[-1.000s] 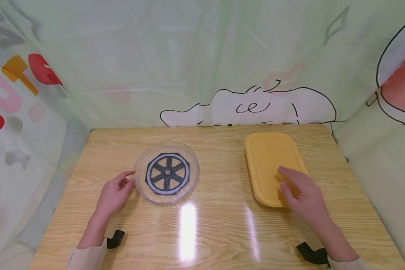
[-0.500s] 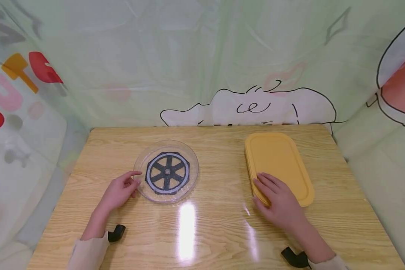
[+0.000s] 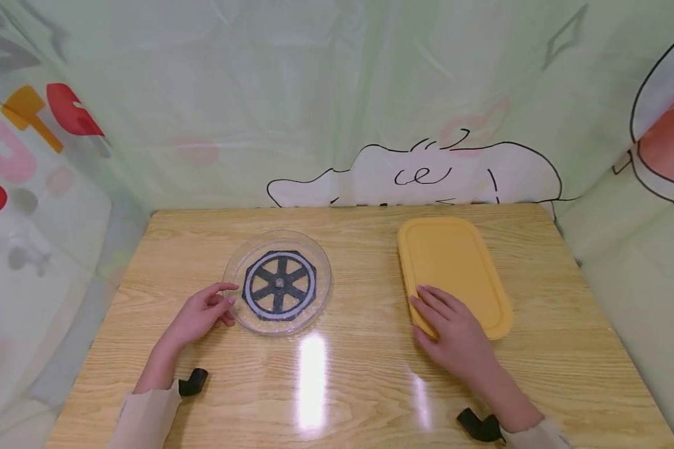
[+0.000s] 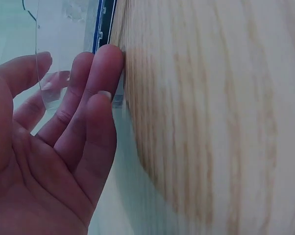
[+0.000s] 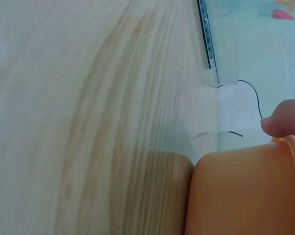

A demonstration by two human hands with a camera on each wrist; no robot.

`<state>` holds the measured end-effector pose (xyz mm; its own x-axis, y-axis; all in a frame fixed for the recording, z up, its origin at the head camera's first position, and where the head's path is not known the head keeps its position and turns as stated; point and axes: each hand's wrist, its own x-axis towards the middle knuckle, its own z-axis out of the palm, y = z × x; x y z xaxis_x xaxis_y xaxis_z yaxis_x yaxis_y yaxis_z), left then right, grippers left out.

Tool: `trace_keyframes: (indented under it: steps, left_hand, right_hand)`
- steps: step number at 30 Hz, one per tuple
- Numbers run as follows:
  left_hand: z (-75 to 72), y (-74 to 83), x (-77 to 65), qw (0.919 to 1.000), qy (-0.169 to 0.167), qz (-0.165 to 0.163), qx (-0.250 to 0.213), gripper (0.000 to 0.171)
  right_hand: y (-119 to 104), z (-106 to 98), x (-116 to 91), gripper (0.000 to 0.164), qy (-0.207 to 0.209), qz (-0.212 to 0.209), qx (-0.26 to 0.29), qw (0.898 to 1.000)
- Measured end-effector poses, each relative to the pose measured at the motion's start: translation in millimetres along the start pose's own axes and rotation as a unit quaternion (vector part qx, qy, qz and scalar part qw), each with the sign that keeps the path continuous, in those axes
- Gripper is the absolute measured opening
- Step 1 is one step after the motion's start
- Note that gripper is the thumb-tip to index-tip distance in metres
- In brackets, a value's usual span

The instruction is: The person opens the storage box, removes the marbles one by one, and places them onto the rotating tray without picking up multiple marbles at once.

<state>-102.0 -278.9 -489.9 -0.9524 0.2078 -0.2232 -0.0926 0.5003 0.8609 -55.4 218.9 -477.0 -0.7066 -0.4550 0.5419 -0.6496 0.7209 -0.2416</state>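
Observation:
A clear round tray [image 3: 321,274] with a black spoked wheel at its centre lies on the left of the table. My left hand [image 3: 199,317] holds its left rim, with thumb and index finger over the edge. In the left wrist view the lower fingers [image 4: 106,73] reach down by the tray's underside, close to the wood. A yellow lidded container [image 3: 455,255] stands on the right. Over its near left corner my right hand [image 3: 457,340] grips the lid's edge. The right wrist view shows one fingertip [image 5: 280,120] bent over the lid rim above the container's side wall [image 5: 245,191].
The wooden table [image 3: 359,349] ends at the back against a pale printed curtain [image 3: 292,100], which also hangs at both sides. Bare wood separates the tray from the container. A small black piece sits by each cuff.
My right hand has come from over the lid to the container's near left corner, and the container has shifted slightly left. My left hand has edged right, over the tray's rim.

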Motion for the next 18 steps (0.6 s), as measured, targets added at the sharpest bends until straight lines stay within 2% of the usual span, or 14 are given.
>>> trace_keyframes:
  steps: [7, 11, 18]
  left_hand:
    - [-0.4, 1.6, -0.8, 0.9999, -0.008, -0.012, 0.003, 0.037]
    - [-1.0, 4.4, -2.4, 0.9996, -0.012, -0.026, 0.001, 0.039]
    - [-0.9, 5.1, -1.9, 0.9994, -0.015, -0.03, -0.004, 0.039]
  right_hand:
    - [-7, 6, 6, 0.053, -0.004, 0.008, 0.001, 1.0]
    - [-12, 8, 9, 0.045, -0.011, 0.009, 0.002, 1.0]
    - [-22, 13, 17, 0.052, -0.001, -0.007, -0.003, 1.0]
